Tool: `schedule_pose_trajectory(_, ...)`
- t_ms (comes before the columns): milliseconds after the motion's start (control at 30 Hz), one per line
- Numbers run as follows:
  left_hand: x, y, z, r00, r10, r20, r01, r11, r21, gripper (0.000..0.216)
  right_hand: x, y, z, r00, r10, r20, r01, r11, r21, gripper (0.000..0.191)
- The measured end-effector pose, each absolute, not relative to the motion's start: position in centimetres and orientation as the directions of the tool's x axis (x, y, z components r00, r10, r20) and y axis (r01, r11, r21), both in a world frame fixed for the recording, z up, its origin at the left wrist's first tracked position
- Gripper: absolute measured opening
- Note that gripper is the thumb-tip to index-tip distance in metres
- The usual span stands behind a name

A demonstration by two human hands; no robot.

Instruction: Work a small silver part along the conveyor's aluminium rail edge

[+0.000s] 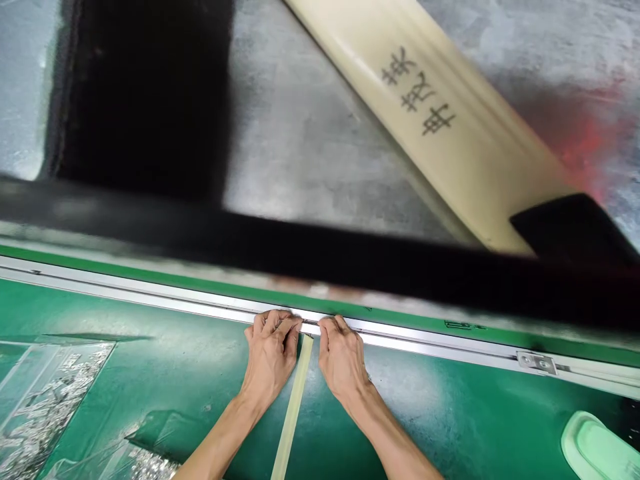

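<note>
A: Where are the hands?

B: Both at the far edge of the mat, on the rail that runs along it. Left hand and right hand sit close together, palms down, fingers curled, tips pinching at the rail's near lip. Only a narrow gap between them.

A: Holding anything?

B: I see something small and dark between the fingertips right on the rail, too small to tell what. Neither hand wraps an object; fingers are pressed narrow against the rail.

A: And the strip?

B: Strip lies flat on the mat, runs from the near edge up between the two forearms, and its far end stops in the gap between the hands, just short of the rail. Left thumb side is just beside it; I can't tell if it touches.

A: Room to move?

B: Mat is open on the right until a pale green tray at the near right corner. Bracket sits on the rail well to the right. Near left corner has clear bags of small metal parts. Behind the rail, a black bar crosses the whole view, a cream beam with printed characters lies diagonally beyond it.
</note>
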State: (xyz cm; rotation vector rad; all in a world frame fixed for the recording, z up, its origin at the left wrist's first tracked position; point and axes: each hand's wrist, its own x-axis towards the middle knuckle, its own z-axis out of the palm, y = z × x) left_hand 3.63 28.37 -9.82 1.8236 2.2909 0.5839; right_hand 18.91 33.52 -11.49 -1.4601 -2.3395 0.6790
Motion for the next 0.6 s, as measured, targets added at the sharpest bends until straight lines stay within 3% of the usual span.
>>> schedule_pose_trajectory(467,2.6,28.6,-9.6,-0.139,0.987,0.085,0.925,0.098,0.368,0.021,18.5,33.4,-12.0,-0.432,0.901,0.036,0.734,0.375,-0.567,0.014)
schedule_pose_trajectory(600,2.1,28.8,-9.8,-0.151,0.984,0.096,0.917,0.103,0.386,0.029,18.6,33.6,-11.6,-0.433,0.901,0.035,0.737,0.376,-0.562,0.024)
